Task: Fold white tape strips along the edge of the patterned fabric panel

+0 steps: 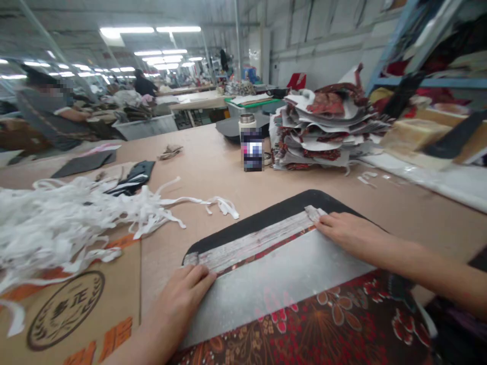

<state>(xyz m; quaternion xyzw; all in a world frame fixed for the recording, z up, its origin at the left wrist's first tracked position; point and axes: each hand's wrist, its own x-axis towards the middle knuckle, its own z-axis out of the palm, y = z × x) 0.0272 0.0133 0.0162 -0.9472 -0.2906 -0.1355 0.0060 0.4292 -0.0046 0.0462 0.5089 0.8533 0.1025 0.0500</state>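
A dark board (pixel 304 200) with rounded corners lies on the table in front of me. Across it is a pleated pale strip (pixel 258 238) with a narrow red patterned edge. Below that are a grey-white panel (pixel 281 279) and dark floral fabric (pixel 315 324) reaching toward me. My left hand (pixel 192 289) presses its fingertips at the strip's left end, fingers together. My right hand (pixel 337 228) has its fingers closed on the strip's right end, by a small folded end piece.
White strips (pixel 72 218) are heaped at the left above a cardboard sheet (pixel 87 304). A bottle (pixel 247 121) and a fabric stack (pixel 323 132) stand further back. A person (pixel 53 111) is at the far left.
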